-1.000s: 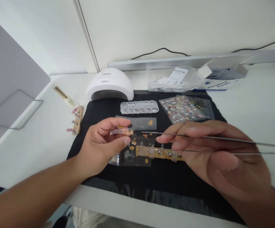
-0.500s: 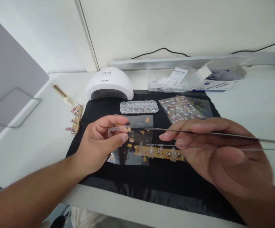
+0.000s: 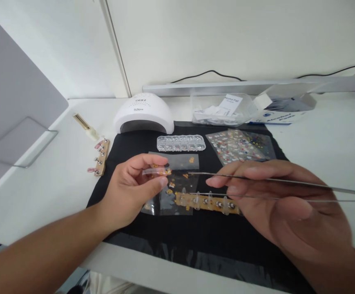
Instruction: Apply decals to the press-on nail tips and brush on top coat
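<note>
My left hand [image 3: 134, 190] pinches a small clear strip [image 3: 153, 172] between thumb and forefinger, with an orange spot at its right end. In my right hand [image 3: 290, 200] is a pair of long thin metal tweezers [image 3: 257, 178], arms apart, tips pointing left and short of the left fingertips. Below the hands, a clear sticker sheet [image 3: 186, 163] with orange and gold designs lies on the black mat [image 3: 214, 232]. A wooden stand [image 3: 187, 199] holding several clear false nails sits between the hands, its right end hidden by the right hand.
A white nail lamp [image 3: 145, 110] stands at the back left, before it a clear compartment case [image 3: 181, 143] of small gems. More sticker sheets [image 3: 241, 145], a plastic bin [image 3: 223, 110] and an alcohol pad box [image 3: 283, 112] are at right. Another stand [image 3: 102, 157] lies left.
The tweezers' tips have drawn back to the right, away from the left fingertips. The left hand keeps its pinch on the clear strip. The whole view has shifted slightly.
</note>
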Motion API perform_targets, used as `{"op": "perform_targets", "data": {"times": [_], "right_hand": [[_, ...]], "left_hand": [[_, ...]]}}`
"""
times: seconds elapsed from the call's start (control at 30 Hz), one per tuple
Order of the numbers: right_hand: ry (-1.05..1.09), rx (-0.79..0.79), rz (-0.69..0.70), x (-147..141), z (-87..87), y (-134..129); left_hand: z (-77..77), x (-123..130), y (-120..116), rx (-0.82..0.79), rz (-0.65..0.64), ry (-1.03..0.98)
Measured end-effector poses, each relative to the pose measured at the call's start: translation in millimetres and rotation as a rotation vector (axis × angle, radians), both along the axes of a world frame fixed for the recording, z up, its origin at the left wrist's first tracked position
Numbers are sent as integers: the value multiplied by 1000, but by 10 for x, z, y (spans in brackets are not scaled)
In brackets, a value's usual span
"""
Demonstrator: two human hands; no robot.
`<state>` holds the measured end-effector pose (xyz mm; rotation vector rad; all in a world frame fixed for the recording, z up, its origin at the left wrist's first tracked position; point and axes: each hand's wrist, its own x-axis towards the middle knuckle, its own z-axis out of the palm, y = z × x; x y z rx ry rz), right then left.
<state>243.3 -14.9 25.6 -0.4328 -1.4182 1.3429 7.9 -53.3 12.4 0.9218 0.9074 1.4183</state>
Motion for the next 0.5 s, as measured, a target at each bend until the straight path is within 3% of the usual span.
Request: {"op": "perform_targets", "data": {"times": [0.5], "right_hand": [[-45, 18, 50, 27, 21, -6]], "left_hand": [[36, 28, -78, 91, 20, 153]]}}
